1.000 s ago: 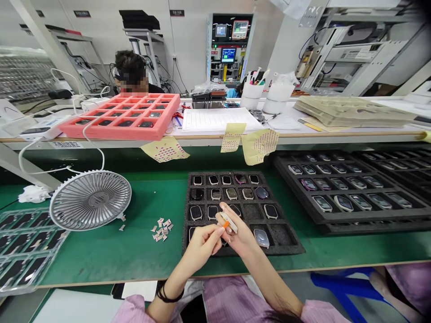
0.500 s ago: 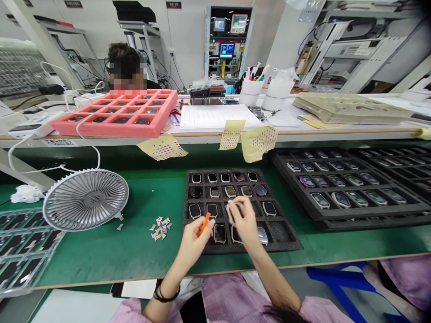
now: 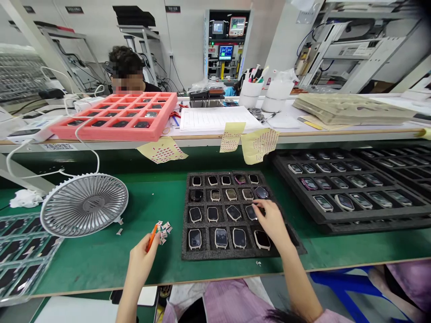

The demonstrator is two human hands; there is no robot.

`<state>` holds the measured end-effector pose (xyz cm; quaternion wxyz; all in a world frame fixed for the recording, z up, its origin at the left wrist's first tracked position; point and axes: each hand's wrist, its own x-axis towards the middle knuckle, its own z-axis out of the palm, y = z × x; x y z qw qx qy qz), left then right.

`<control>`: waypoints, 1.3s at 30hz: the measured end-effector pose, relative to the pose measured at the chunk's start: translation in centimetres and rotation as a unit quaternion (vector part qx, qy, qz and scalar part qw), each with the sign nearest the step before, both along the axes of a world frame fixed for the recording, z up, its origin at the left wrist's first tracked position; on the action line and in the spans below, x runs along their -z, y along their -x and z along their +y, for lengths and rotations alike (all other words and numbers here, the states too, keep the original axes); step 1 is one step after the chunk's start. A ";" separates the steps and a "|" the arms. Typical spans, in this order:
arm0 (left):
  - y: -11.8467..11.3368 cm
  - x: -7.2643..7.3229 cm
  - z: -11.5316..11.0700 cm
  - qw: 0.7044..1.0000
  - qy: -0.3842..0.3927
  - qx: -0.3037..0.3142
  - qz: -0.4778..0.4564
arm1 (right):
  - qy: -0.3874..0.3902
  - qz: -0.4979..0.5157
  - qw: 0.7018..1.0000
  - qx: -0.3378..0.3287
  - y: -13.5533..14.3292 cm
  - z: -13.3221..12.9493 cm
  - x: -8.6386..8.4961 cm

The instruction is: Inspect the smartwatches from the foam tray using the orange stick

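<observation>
My left hand (image 3: 143, 258) is closed around a thin orange stick-like tool (image 3: 152, 237). Its fingertips are at a small pile of metallic-looking pieces (image 3: 164, 229) on the green mat. My right hand (image 3: 273, 220) reaches over the black foam tray (image 3: 205, 255), with thumb and fingers at the right edge of a smartwatch (image 3: 251, 211) in the third row. That watch is partly covered by the fingers. Other square-faced smartwatches, such as one in the front row (image 3: 221, 238), lie face up in the compartments. The hand hides part of the tray's right side.
A round grey fan (image 3: 96, 204) stands left of the pile. More dark trays of watches (image 3: 336, 186) lie at the right, and a clear tray (image 3: 30, 251) at the far left. On the shelf sit a pink foam tray (image 3: 144, 132) and papers (image 3: 215, 117). Another person (image 3: 126, 67) is behind it.
My left hand has moved left from the tray to the pile, carrying the orange tool. My right hand has shifted right. The watch it held now lies in the third row.
</observation>
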<state>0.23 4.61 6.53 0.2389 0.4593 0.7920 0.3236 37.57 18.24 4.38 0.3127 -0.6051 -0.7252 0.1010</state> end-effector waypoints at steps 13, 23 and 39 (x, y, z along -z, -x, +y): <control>-0.4 0.0 -0.1 0.997 -0.010 -0.063 -0.032 | 0.126 0.045 0.985 0.113 -2.8 0.8 -0.5; -11.5 -3.4 2.8 0.922 -0.034 0.258 -0.288 | 0.260 0.599 0.742 -0.154 6.5 -4.1 -6.6; -13.2 -5.0 2.8 0.901 -0.071 0.254 -0.345 | 0.319 0.666 0.643 -0.205 11.8 -5.3 -7.8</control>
